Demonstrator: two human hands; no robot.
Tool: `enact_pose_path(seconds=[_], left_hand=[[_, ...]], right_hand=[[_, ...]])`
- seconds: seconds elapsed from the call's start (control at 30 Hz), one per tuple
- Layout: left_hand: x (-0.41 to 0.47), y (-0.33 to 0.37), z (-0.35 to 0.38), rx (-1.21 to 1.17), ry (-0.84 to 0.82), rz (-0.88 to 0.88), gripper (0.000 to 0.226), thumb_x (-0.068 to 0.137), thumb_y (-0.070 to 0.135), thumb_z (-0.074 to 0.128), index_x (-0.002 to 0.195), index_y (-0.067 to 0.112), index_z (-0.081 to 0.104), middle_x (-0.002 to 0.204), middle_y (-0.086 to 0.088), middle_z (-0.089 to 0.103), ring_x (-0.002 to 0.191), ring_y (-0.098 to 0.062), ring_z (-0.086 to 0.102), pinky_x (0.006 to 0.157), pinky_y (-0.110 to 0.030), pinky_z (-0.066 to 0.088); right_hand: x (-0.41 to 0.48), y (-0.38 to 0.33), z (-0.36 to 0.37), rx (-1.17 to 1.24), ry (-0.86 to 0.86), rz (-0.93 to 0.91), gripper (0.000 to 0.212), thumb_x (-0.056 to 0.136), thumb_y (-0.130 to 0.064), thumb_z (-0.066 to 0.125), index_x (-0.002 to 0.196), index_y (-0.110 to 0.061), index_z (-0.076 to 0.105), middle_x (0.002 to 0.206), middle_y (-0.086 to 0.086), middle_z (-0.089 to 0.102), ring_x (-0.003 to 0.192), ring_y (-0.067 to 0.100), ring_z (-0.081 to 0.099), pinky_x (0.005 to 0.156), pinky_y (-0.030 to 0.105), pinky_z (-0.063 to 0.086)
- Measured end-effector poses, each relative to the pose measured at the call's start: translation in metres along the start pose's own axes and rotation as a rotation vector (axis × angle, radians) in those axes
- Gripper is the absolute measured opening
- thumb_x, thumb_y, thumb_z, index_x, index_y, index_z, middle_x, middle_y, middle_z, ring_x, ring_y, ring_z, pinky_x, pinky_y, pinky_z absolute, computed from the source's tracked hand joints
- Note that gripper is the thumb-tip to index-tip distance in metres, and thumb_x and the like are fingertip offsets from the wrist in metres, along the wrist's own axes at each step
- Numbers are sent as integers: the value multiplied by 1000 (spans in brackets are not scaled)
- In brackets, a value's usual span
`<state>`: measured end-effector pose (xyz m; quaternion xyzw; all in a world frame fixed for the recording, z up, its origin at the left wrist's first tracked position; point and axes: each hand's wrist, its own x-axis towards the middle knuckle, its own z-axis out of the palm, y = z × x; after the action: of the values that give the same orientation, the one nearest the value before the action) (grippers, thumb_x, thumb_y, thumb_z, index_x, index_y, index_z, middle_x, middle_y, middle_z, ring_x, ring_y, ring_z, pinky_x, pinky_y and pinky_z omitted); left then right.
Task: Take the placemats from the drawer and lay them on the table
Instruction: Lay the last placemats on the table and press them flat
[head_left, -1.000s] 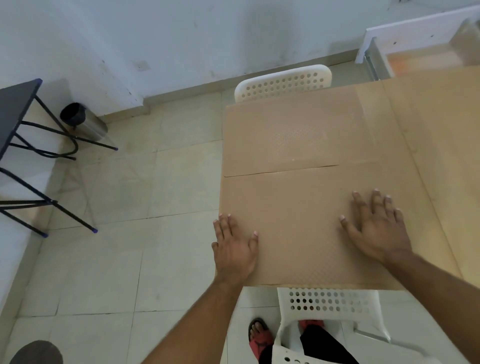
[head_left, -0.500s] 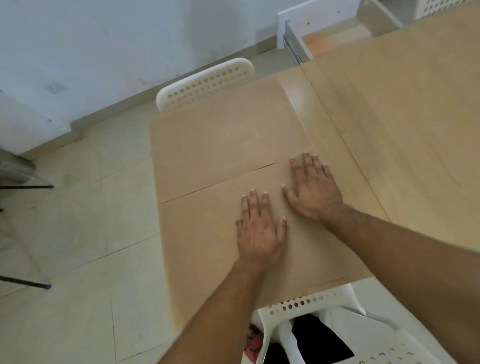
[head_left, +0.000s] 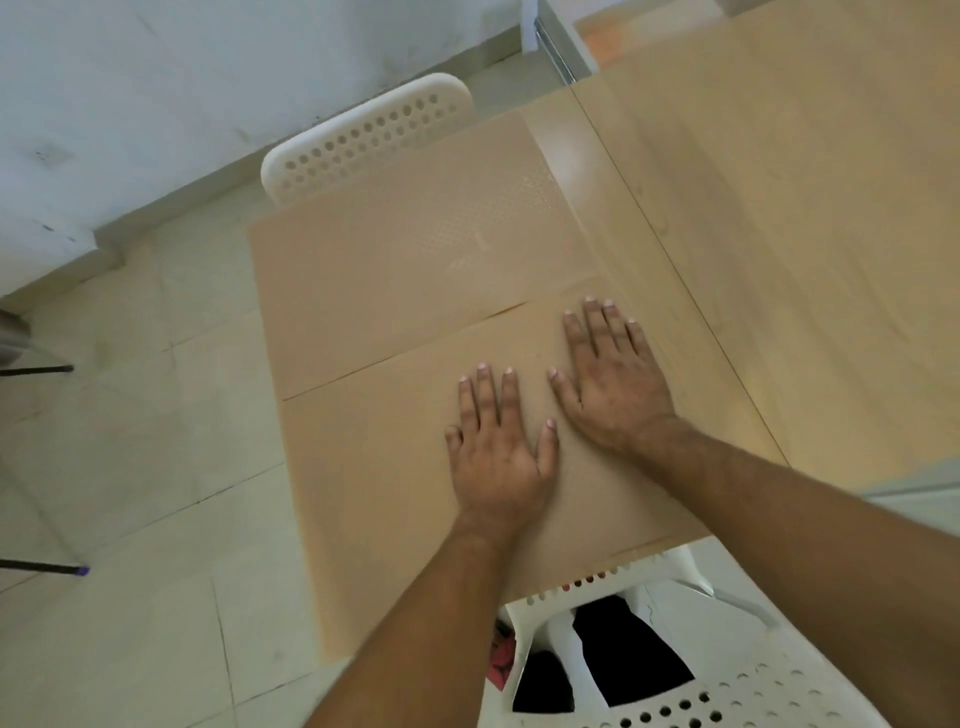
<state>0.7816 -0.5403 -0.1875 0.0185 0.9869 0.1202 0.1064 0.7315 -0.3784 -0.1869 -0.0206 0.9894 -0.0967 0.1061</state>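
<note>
Two tan textured placemats lie side by side on the left end of the wooden table (head_left: 810, 218). The near placemat (head_left: 374, 467) overhangs the table's left and near edges. The far placemat (head_left: 415, 260) touches it along a seam. My left hand (head_left: 496, 447) rests flat, palm down, on the near placemat. My right hand (head_left: 608, 374) lies flat beside it on the same mat, fingers spread. Neither hand grips anything. The open drawer (head_left: 566, 41) shows at the top edge.
A white perforated chair (head_left: 363, 140) stands at the table's far side. Another white chair (head_left: 691, 675) is below me at the near side. Black metal legs (head_left: 41, 369) of a stand sit on the tiled floor at the left.
A second ago my hands were wide apart on the near placemat. They have come together near its middle and moved slightly to the right. The camera view shifted right.
</note>
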Motion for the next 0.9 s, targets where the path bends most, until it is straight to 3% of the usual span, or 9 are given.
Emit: enact_pose_path(seconds=[0.27,0.63,0.9], left_hand=[[-1,-1,3,5,13,3,76,96,61,28,160,26,6,168,0,-3,155,-22,-5,116,-57,20],[-58,3,6,-6,-58,77,77,96,63,29,160,24,9,168,-4,-3,154,-24,-5,115,-60,21],[-79,-9,8,-21,-110,120,77,97,64,26,160,28,2,167,-1,-13,153,-22,-14,117,-58,14]], right_hand=[[-115,9,24,-15,35,7,74,100,-53,26,160,-12,15,167,14,12,155,28,8,124,48,12],[-120,5,25,-22,67,21,74,98,-51,24,159,-9,19,166,16,15,154,29,11,124,49,11],[-122,4,28,-27,67,37,73,99,-50,21,160,-11,12,167,15,9,155,28,5,124,48,8]])
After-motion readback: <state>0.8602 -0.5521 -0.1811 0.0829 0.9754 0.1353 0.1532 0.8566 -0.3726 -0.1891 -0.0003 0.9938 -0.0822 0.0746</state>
